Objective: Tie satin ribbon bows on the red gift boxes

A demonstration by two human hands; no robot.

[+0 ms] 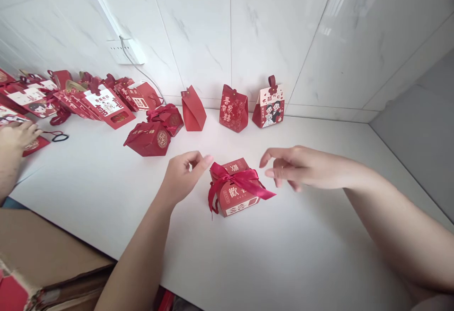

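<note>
A red gift box (236,197) with gold and white lettering sits on the white table in front of me. A shiny crimson ribbon (244,178) is tied in a bow across its top, one tail sticking out to the right. A dark red cord hangs at the box's left side. My left hand (182,174) hovers just left of the box, fingers loosely curled, thumb pointing at the ribbon, holding nothing. To the right of the bow my right hand (294,164) is raised, its fingers bent and apart, touching neither box nor ribbon.
Along the tiled wall stand a plain red box (194,110), a lettered red box (233,110) and a couple-print box (271,107). Dark red boxes (151,138) and a heap of packages (102,103) lie left, near another person's hand (16,141). A cardboard box (46,249) stands lower left.
</note>
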